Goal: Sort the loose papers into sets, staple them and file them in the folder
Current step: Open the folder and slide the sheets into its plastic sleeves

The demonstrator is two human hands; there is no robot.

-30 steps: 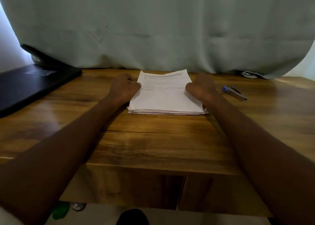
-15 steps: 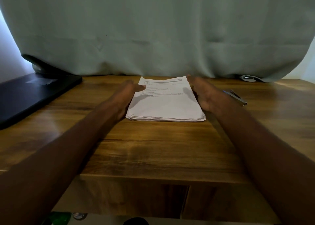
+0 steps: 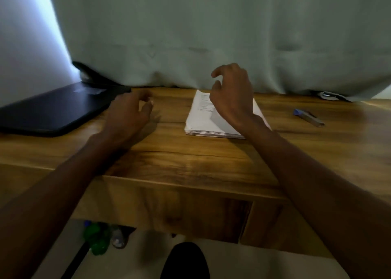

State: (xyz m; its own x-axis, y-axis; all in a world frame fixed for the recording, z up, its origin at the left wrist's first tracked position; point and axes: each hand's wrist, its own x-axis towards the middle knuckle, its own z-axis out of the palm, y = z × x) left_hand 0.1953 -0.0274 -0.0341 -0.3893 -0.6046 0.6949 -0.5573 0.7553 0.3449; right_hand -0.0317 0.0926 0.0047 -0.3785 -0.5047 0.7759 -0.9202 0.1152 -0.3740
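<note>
A stack of white printed papers (image 3: 201,118) lies flat on the wooden desk (image 3: 190,158), near its far edge. My right hand (image 3: 231,94) hovers above the stack with loosely curled fingers and holds nothing. My left hand (image 3: 129,111) hangs over bare wood to the left of the stack, fingers relaxed, between the papers and a black folder (image 3: 53,109) at the far left. A small stapler (image 3: 309,117) with a blue end lies on the desk to the right of the papers.
A pale green curtain (image 3: 211,35) hangs right behind the desk. A small grey object (image 3: 332,95) lies at the curtain's foot, far right. Under the desk stand a green bottle (image 3: 96,237) and a dark round shape (image 3: 186,261).
Both hands have left the sides of the paper stack. The left hand moved left over the wood; the right hand rose above the papers. The view swung to the left.
</note>
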